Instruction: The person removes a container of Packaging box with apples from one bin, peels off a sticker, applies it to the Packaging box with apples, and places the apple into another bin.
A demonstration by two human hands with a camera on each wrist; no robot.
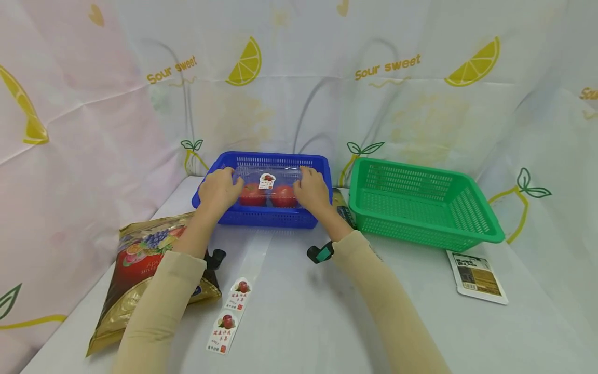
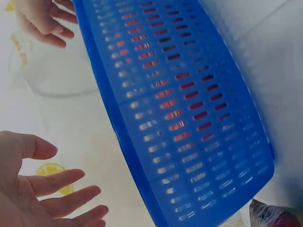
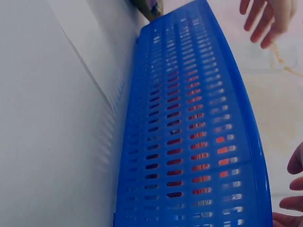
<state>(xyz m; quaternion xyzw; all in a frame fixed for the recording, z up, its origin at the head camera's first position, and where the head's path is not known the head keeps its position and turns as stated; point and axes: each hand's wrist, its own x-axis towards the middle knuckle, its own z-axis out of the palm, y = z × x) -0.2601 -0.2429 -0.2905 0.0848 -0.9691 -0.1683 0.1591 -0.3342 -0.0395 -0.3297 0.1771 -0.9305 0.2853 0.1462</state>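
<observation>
A clear plastic box (image 1: 260,173) with red apples (image 1: 282,196) inside and a printed fruit sticker (image 1: 267,181) on its lid sits in the blue basket (image 1: 267,218). My left hand (image 1: 218,190) is at the box's left end, over the basket. At the right end is my right hand (image 1: 312,190). The left wrist view shows the left hand (image 2: 45,189) with spread, relaxed fingers and nothing between them. Loosely bent fingers of the right hand (image 3: 292,198) show at the edge of the right wrist view, holding nothing. Through the basket's slots, red patches are visible.
A green basket (image 1: 420,228) stands at right, with a flat white-edged packet (image 1: 478,277) in front. Another packet (image 1: 344,212) lies between the baskets. A gold candy bag (image 1: 149,265) lies at left, beside a strip of fruit stickers (image 1: 229,319).
</observation>
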